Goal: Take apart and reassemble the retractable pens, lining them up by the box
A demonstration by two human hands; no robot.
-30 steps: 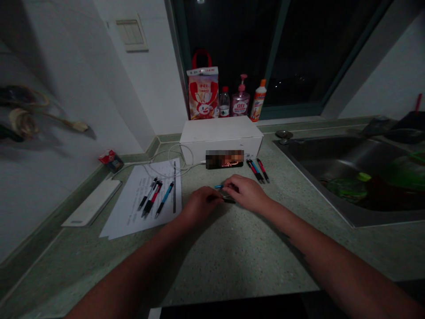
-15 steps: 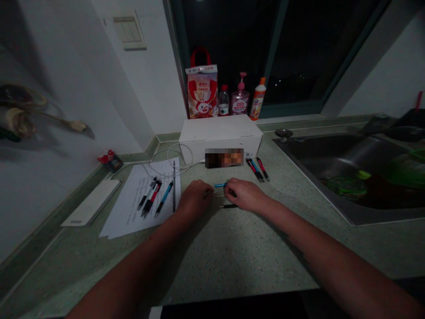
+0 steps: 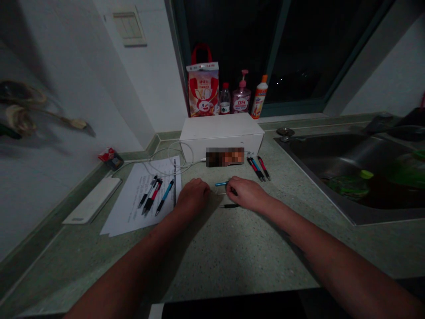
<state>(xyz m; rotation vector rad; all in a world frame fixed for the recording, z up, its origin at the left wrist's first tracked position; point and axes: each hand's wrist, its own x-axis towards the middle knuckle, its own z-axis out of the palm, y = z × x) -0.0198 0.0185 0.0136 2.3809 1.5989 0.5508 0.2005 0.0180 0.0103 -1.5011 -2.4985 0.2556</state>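
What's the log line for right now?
left hand: near blue piece, grip unclear; right hand: at blue piece, grip unclear; black piece: on counter; pens: on paper

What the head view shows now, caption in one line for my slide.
Left hand and right hand at a speckled counter, near a slim blue piece and pens on paper.

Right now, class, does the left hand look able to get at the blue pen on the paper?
Probably yes. The blue pen lies on the paper just left of the left hand, with nothing seen between them or on top of it. Whether that hand holds something is hidden.
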